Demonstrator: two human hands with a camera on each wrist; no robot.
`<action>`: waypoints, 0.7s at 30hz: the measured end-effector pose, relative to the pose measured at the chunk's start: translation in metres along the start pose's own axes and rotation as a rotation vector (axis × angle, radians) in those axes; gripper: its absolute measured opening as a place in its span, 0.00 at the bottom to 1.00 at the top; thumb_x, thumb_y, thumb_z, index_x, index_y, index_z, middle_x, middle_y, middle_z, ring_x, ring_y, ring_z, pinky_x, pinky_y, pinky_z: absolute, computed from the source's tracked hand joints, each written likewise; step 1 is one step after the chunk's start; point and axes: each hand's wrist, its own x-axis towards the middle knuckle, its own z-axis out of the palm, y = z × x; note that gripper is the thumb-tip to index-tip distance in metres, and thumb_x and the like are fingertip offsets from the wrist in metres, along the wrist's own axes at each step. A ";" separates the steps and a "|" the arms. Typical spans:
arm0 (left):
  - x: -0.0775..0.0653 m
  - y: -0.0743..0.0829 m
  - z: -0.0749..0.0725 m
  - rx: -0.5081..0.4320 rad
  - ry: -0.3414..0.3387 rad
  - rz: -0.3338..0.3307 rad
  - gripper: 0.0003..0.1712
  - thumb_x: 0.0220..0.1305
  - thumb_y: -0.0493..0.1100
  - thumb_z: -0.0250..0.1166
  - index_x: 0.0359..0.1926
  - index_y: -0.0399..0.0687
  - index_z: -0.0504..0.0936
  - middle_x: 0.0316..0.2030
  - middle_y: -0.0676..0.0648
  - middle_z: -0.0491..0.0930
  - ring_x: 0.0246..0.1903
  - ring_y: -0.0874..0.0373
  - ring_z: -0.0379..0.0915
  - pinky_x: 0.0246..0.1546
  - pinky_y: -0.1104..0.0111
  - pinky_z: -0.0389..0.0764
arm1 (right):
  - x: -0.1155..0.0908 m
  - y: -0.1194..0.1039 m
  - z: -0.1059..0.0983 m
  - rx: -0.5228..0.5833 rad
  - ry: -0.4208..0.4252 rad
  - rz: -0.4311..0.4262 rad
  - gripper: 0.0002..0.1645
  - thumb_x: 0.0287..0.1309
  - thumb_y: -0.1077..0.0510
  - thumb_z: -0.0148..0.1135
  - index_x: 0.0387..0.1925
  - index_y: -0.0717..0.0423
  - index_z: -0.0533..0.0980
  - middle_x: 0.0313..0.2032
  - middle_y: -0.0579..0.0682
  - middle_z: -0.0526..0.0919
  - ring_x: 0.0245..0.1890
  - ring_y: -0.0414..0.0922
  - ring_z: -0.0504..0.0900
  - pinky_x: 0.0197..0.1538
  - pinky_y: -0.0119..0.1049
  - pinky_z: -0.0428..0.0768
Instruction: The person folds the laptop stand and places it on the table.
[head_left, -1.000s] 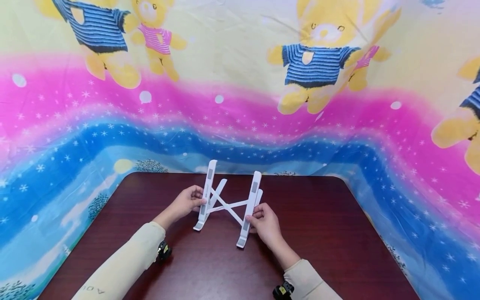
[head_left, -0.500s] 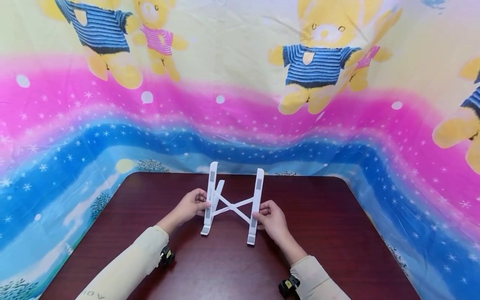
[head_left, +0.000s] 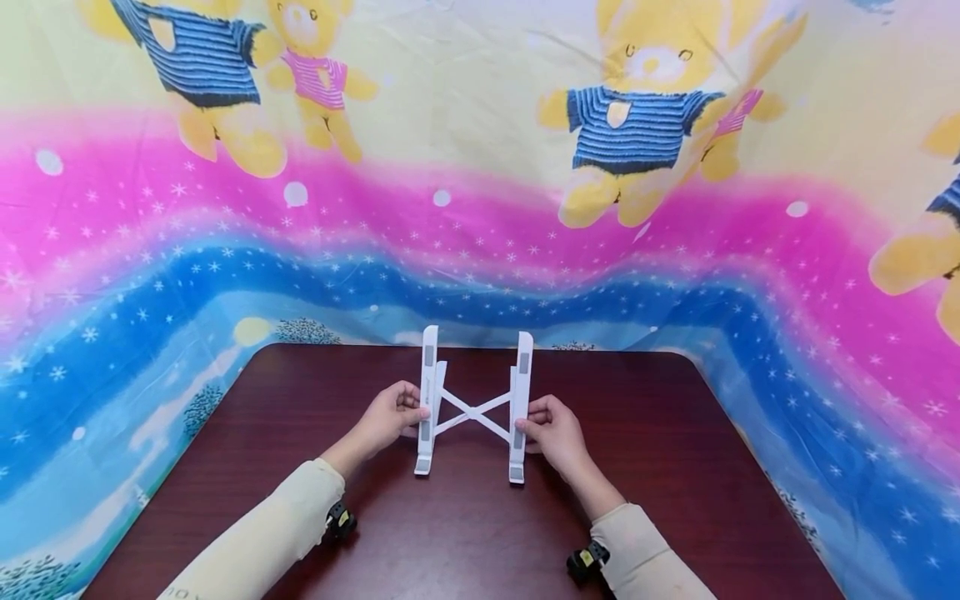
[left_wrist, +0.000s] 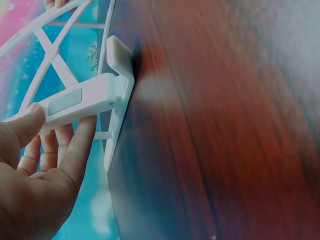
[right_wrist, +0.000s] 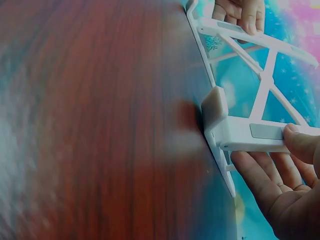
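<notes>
A white folding laptop stand (head_left: 519, 400) stands unfolded on the dark red-brown table (head_left: 645, 467), its two long arms joined by crossed bars. Grey pads line the arms, and short lips turn up at their front ends. My left hand (head_left: 390, 417) pinches the left arm, thumb on top and fingers beneath, as the left wrist view shows with the stand's arm (left_wrist: 82, 97). On the opposite side my right hand (head_left: 557, 433) holds the right arm the same way; its thumb lies beside a grey pad (right_wrist: 266, 131) in the right wrist view.
A printed cloth (head_left: 480, 167) with bears and snowflakes hangs behind the table and along its sides. Black wrist cameras (head_left: 587, 562) sit at both sleeve cuffs.
The stand has turned so that it faces me squarely, its right arm shifting right and slightly away. Both hands have moved to the right with it, keeping their hold.
</notes>
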 end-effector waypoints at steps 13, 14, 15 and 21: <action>-0.006 0.005 0.009 -0.022 0.029 -0.001 0.14 0.65 0.29 0.68 0.48 0.32 0.73 0.38 0.38 0.79 0.35 0.52 0.84 0.39 0.47 0.88 | 0.005 0.000 -0.008 0.038 -0.040 0.003 0.16 0.59 0.70 0.70 0.47 0.66 0.75 0.35 0.60 0.83 0.31 0.51 0.89 0.35 0.56 0.88; -0.007 0.005 0.009 -0.022 0.035 -0.002 0.14 0.65 0.29 0.68 0.48 0.32 0.73 0.38 0.38 0.79 0.35 0.51 0.84 0.39 0.46 0.88 | 0.005 0.000 -0.009 0.038 -0.049 0.003 0.16 0.60 0.70 0.70 0.47 0.66 0.75 0.35 0.61 0.83 0.31 0.51 0.88 0.35 0.56 0.88; -0.007 0.005 0.010 -0.019 0.042 -0.001 0.14 0.65 0.29 0.68 0.48 0.32 0.73 0.39 0.37 0.79 0.36 0.51 0.84 0.39 0.46 0.88 | 0.006 0.000 -0.009 0.039 -0.061 0.002 0.15 0.60 0.71 0.69 0.47 0.66 0.74 0.36 0.61 0.83 0.31 0.51 0.88 0.35 0.56 0.88; -0.008 0.005 0.010 -0.029 0.058 0.007 0.15 0.64 0.28 0.68 0.49 0.32 0.74 0.39 0.37 0.79 0.36 0.51 0.83 0.40 0.46 0.88 | 0.008 0.000 -0.015 0.045 -0.133 0.002 0.16 0.60 0.72 0.68 0.47 0.66 0.73 0.37 0.62 0.83 0.33 0.50 0.88 0.37 0.57 0.88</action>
